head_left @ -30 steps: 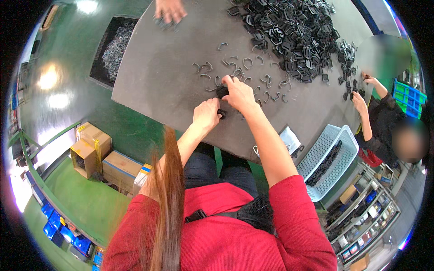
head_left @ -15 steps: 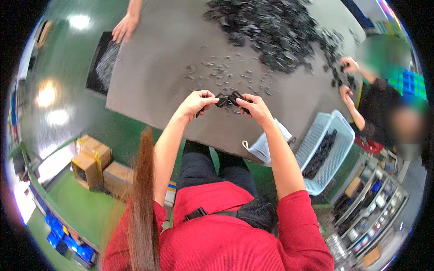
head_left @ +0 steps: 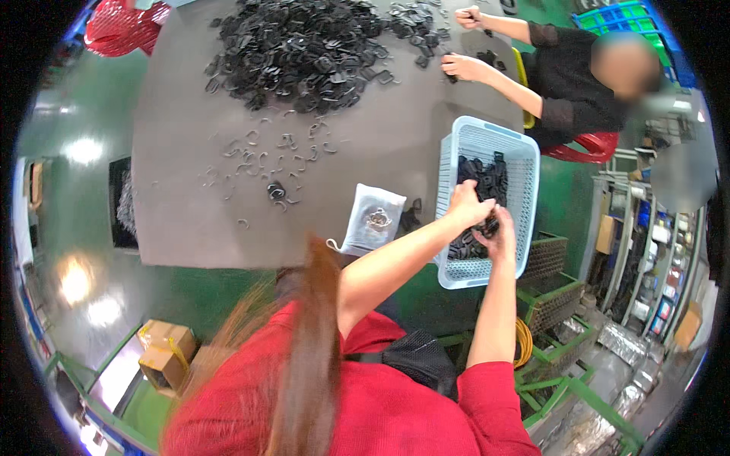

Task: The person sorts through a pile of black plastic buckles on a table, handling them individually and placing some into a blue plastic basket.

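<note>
On the table (head_left: 175, 220), measuring from the scattered hooks (head_left: 287, 142), the heap of parts (head_left: 296, 61) lies at 12 o'clock, a flat pouch (head_left: 365, 235) at 4 and the basket (head_left: 447, 175) just past 3, the left hand (head_left: 465, 205) and right hand (head_left: 499, 237) inside it over more parts. Beyond the table, boxes (head_left: 166, 349) stand at 7 o'clock and a co-worker (head_left: 570, 83) between 2 and 3.
</note>
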{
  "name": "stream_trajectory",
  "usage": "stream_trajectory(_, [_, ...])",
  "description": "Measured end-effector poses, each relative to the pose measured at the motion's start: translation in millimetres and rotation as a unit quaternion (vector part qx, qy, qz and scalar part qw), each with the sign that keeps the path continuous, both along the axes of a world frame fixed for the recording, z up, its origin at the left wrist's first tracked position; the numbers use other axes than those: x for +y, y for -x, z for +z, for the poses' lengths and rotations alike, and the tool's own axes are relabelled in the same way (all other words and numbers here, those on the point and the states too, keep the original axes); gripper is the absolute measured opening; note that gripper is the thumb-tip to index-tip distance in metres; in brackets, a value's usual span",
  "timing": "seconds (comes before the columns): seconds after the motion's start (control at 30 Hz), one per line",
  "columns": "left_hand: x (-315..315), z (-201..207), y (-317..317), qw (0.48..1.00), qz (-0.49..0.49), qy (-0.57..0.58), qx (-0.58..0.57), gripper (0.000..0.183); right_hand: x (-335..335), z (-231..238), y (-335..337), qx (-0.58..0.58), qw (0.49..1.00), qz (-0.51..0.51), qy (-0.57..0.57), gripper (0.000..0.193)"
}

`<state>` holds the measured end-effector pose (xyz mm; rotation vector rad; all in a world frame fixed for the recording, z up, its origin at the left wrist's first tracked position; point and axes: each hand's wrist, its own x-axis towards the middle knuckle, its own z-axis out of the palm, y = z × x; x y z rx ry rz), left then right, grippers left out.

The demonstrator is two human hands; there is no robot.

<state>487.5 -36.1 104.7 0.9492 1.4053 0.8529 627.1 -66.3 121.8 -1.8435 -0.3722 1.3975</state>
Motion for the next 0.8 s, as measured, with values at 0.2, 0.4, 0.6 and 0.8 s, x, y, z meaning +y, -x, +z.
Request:
stream_trajectory(0.2, [-31,-29,191,0.932,0.202,-0.198,0.225,0.033,26,-34,-13,-0.428,0.884,0.092,-0.164,0.054])
stream_trajectory(0.4, [-106,-76,305,0.835,0.304,0.140,0.438,0.050,53,-11,144,-0.446,0.768,0.309,-0.340,0.046])
stream_trajectory(0.6, [-109,-109,336,0.926,0.271,0.087,0.248,0.038,30,-9,277,-0.442,0.605,0.543,-0.380,0.031])
stream_trajectory(0.8, [-98,-76,335,0.958,0.230,0.040,-0.166,0.021,22,-56,337,-0.179,0.771,0.592,-0.152,0.021])
